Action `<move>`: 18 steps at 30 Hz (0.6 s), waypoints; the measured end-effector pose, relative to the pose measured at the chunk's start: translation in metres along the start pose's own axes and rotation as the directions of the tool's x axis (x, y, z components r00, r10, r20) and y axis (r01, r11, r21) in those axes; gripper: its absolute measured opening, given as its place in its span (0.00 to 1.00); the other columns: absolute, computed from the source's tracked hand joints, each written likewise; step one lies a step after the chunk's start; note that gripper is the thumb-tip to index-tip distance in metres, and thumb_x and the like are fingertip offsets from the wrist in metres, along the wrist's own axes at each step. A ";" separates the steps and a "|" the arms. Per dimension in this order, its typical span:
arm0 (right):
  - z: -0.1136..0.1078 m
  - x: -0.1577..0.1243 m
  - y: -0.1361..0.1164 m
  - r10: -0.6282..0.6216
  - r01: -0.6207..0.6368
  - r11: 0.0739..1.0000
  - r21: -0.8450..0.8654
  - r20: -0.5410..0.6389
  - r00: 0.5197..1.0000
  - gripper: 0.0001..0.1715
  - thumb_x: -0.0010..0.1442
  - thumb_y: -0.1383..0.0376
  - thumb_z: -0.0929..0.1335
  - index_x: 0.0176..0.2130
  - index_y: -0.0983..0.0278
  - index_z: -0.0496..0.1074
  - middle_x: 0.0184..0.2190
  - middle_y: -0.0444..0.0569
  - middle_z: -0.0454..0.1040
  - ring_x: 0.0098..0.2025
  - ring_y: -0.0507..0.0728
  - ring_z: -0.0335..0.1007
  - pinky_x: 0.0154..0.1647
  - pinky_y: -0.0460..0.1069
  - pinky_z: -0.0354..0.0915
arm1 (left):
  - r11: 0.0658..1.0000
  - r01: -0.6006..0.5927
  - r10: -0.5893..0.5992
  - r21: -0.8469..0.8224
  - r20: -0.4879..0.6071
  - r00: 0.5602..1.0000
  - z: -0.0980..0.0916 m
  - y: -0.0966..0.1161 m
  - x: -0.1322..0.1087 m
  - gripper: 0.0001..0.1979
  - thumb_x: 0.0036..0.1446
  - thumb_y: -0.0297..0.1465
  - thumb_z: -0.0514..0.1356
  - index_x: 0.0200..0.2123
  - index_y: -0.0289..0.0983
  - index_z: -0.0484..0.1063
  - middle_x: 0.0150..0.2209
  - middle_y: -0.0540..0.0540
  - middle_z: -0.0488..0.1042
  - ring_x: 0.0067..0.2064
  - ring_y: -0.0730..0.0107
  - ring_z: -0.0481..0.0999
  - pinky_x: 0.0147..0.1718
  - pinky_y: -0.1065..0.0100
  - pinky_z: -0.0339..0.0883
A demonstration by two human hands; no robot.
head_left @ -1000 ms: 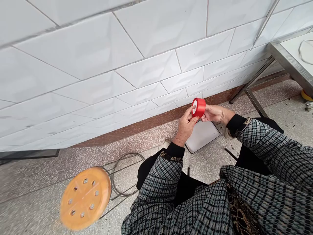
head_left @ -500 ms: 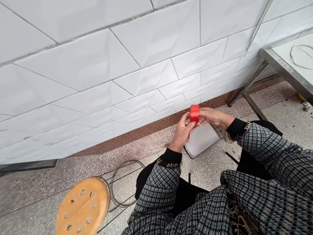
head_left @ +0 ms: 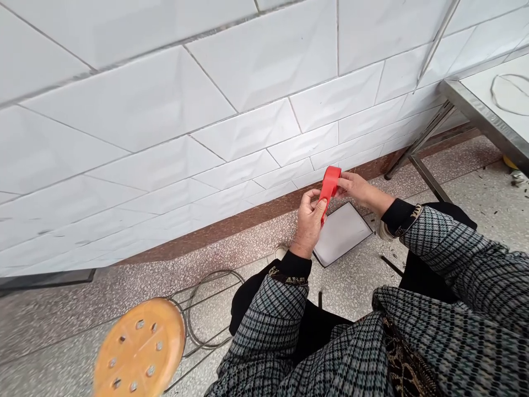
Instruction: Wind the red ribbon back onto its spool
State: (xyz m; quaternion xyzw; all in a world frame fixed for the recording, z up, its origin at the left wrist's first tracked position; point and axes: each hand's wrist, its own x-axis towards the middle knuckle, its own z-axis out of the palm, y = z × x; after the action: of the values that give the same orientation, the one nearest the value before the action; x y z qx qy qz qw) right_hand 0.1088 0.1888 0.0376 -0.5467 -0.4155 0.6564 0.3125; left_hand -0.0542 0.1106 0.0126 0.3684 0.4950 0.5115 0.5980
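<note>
A roll of glossy red ribbon (head_left: 332, 179) is held up between my two hands, above the floor and in front of the tiled wall. My left hand (head_left: 308, 220) pinches the flat strip hanging from the roll's lower left, thumb on top. On the other side, my right hand (head_left: 356, 188) grips the roll by its right edge; some of its fingertips are hidden behind the ribbon. Beneath the hands, a shallow dark-edged tray or box lid (head_left: 343, 234) with a pale inside lies on the floor.
An orange round stool (head_left: 140, 347) with holes in its seat stands at lower left, beside coiled wire (head_left: 210, 309). At right is a metal-framed table (head_left: 487, 113) with a loop of cord on top. White wall tiles (head_left: 264, 77) rise ahead. Dark scraps litter the speckled floor.
The roll has risen slightly and tilted to the right. More of the strip shows between it and my left hand. My right hand has moved up a little.
</note>
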 end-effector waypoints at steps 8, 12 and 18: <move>-0.002 0.000 -0.005 0.088 -0.085 0.994 0.074 -0.040 0.995 0.12 0.67 0.72 0.68 0.31 0.65 0.74 0.25 0.47 0.77 0.25 0.50 0.69 0.32 0.45 0.70 | 0.997 0.004 -0.007 0.077 0.033 0.999 -0.003 -0.009 0.000 0.20 0.60 0.49 0.66 0.34 0.38 0.72 0.21 0.57 0.64 0.20 0.79 0.59 0.21 0.72 0.56; -0.001 -0.004 -0.008 0.144 -0.152 0.976 0.154 0.059 0.988 0.15 0.69 0.70 0.68 0.29 0.66 0.75 0.24 0.47 0.76 0.23 0.50 0.68 0.29 0.44 0.68 | 0.993 0.006 -0.007 0.115 0.003 1.000 -0.002 -0.005 0.000 0.20 0.61 0.50 0.65 0.37 0.39 0.72 0.21 0.58 0.61 0.18 0.80 0.56 0.18 0.73 0.51; 0.000 -0.002 -0.005 0.273 -0.313 0.901 0.300 0.167 0.947 0.18 0.73 0.67 0.66 0.30 0.64 0.74 0.23 0.47 0.74 0.22 0.50 0.66 0.28 0.44 0.70 | 0.983 -0.021 0.018 0.183 0.020 1.000 -0.004 -0.004 0.001 0.19 0.58 0.48 0.69 0.36 0.38 0.75 0.20 0.58 0.62 0.19 0.80 0.57 0.19 0.74 0.53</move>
State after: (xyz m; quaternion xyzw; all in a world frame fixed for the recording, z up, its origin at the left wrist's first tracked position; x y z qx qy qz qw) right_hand 0.1087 0.1890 0.0427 -0.5039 -0.2334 0.7867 0.2696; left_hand -0.0570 0.1110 0.0080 0.4315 0.5309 0.4662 0.5609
